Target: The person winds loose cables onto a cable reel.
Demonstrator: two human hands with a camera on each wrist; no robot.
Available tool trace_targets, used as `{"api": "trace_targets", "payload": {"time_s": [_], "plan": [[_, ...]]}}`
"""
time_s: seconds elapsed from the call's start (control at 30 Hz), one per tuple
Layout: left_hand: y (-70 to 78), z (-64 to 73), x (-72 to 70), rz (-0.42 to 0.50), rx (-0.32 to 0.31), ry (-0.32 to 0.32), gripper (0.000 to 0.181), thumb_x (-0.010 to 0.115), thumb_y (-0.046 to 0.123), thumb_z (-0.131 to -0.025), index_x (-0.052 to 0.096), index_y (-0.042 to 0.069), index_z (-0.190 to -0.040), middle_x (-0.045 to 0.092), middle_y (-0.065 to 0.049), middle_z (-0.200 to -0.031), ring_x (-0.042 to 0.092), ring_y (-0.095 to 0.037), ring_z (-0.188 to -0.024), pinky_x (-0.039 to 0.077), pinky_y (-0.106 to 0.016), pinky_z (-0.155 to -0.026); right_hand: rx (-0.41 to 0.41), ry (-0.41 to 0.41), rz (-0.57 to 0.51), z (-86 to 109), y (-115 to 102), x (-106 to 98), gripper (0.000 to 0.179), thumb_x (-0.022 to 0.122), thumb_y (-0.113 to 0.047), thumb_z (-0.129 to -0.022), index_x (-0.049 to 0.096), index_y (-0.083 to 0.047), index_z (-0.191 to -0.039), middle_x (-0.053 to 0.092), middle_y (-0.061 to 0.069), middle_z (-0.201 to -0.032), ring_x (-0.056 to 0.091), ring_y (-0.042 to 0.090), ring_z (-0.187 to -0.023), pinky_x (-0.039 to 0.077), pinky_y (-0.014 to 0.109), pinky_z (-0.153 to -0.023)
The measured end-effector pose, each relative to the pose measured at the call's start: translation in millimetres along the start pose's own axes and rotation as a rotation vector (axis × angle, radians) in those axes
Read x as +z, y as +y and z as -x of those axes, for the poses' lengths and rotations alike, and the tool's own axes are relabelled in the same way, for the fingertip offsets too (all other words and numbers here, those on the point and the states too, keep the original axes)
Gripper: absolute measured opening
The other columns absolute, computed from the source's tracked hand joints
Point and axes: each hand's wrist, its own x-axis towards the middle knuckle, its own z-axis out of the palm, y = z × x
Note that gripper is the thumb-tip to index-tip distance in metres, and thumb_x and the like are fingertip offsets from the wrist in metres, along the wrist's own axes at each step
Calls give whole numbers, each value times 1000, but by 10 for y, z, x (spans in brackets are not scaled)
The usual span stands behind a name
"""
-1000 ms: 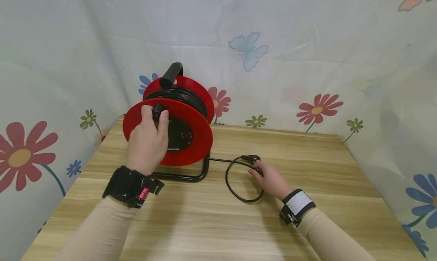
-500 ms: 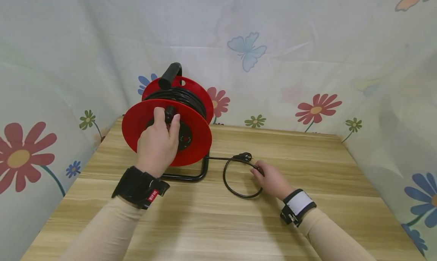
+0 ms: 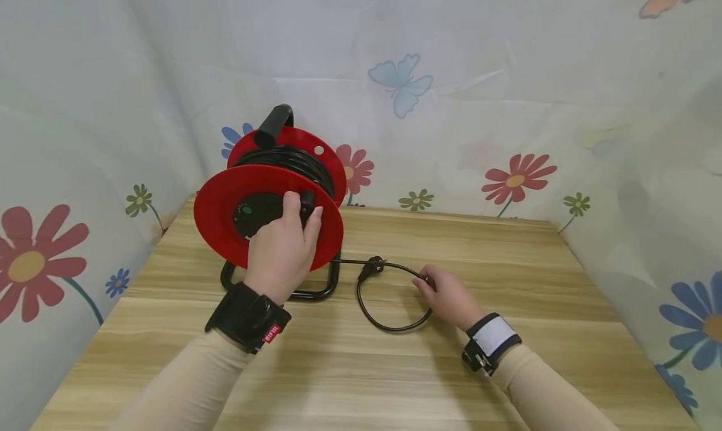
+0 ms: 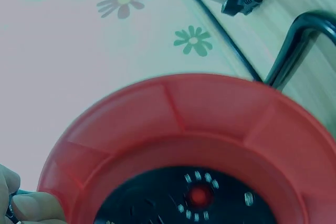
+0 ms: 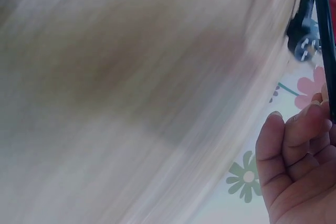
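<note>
A red cable reel [image 3: 217, 215] with black cable [image 3: 293, 160] wound between its discs stands at the left of the table. My left hand [image 3: 282, 252] grips the black crank knob [image 3: 307, 202] on the front disc, now at the disc's right side. Right of the reel, my right hand [image 3: 451, 296] pinches the loose cable [image 3: 395, 329], which runs from the reel and curves in a loop. The black plug [image 3: 372, 267] at the cable's end lies on the loop. In the right wrist view, the fingers [image 5: 302, 129] of that hand curl at the cable.
The reel stands on a black tube frame [image 3: 316, 295] with a black carrying handle [image 3: 273, 125] on top. A wooden table [image 3: 361, 381] lies beneath. A flower-printed cloth [image 3: 451, 136] hangs behind and at both sides.
My left hand has moved right with the crank knob, and the disc has turned clockwise. The plug has shifted left toward the reel. My right hand stays almost in place.
</note>
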Motion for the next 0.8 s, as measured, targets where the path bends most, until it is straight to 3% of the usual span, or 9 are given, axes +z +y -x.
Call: {"api": "trace_targets", "payload": {"time_s": [0.27, 0.47, 0.8], "plan": [[57, 115, 192, -69, 58, -54, 32, 49, 37, -97, 42, 6, -101, 47, -3, -47, 39, -13, -34, 34, -26, -34, -27, 0, -9, 5, -20, -6, 16, 58, -26, -95, 60, -11, -89, 52, 0, -65, 45, 11, -54, 38, 28, -46], [55, 183, 314, -101, 92, -38, 31, 50, 37, -96, 43, 6, -97, 45, -2, -45, 38, -14, -34, 30, -26, -33, -33, -5, -18, 13, 0, -7, 15, 59, -25, -95, 60, -11, -90, 53, 0, -66, 45, 11, -55, 39, 28, -47], [59, 243, 384, -82, 91, -78, 30, 50, 36, -96, 42, 8, -95, 44, 0, -46, 37, -11, -34, 28, -25, -33, -27, -11, -31, 40, 29, -18, 17, 58, -26, -95, 60, -11, -88, 53, 0, -66, 45, 11, -55, 38, 28, -47]]}}
